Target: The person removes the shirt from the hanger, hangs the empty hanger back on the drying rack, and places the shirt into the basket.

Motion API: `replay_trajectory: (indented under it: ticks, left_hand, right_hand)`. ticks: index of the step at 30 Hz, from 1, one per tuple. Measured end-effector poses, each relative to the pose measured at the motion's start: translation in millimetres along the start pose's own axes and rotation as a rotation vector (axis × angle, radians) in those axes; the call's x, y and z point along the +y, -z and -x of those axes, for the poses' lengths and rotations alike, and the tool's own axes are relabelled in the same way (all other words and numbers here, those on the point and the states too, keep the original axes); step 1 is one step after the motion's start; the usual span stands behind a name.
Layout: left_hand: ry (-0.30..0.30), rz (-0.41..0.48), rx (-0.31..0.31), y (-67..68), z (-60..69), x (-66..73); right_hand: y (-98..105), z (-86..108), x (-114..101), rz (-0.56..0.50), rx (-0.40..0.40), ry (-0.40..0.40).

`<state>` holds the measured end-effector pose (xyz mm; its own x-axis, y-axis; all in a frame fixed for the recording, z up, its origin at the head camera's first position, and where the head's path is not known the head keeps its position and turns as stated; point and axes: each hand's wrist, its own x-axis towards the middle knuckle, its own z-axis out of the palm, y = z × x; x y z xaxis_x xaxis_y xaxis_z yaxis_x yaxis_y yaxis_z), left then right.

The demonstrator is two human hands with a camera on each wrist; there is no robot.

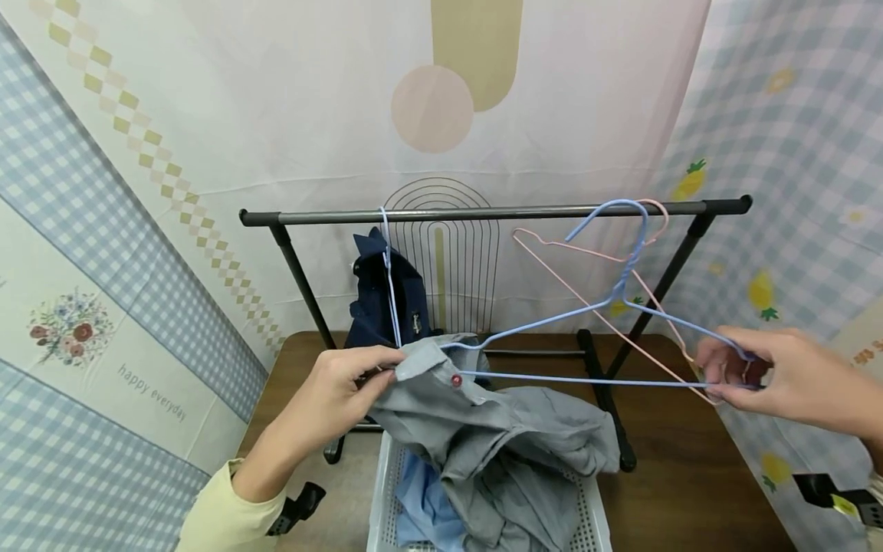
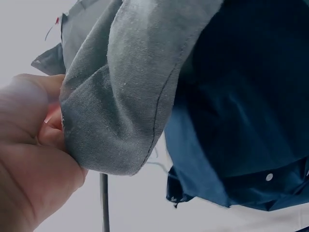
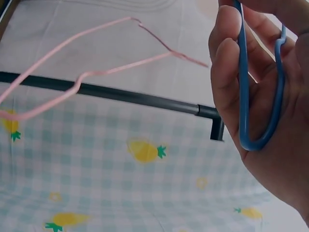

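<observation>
My left hand (image 1: 348, 387) pinches the edge of a grey shirt (image 1: 497, 437) near its collar, where a small red button (image 1: 456, 380) shows. A light blue clothes hanger (image 1: 624, 284) spans the space between both hands, hook upward. Its left end disappears into the shirt's cloth at the neck. At the other end, my right hand (image 1: 779, 368) grips the hanger's corner; the right wrist view shows the bent blue end (image 3: 244, 96) lying against the palm. Grey cloth (image 2: 125, 96) drapes beside the left fingers in the left wrist view. The shirt's lower part hangs over a basket.
Behind the hands stands a dark metal rack (image 1: 441, 215). A navy garment (image 1: 410, 295) hangs at its left and a pink hanger (image 1: 572, 290) at its right. Below is a white basket (image 1: 379, 498) with light blue cloth (image 1: 428, 502), beside a brown wooden table (image 1: 690, 475).
</observation>
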<state>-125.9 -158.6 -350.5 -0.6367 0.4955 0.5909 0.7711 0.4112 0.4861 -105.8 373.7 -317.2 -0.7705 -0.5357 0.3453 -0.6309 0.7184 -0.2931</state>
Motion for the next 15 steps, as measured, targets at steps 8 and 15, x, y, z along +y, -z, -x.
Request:
replay_trajectory:
  ticks: [8,15]
  left_hand:
    - [-0.06,0.06,-0.038,-7.4,4.4,5.3]
    - [-0.042,0.086,-0.091,-18.6,3.4,18.7]
  right_hand:
    - [7.9,9.9,11.8,-0.087,-0.027,-0.127]
    - [5.7,8.3,4.9,0.059,0.041,-0.151]
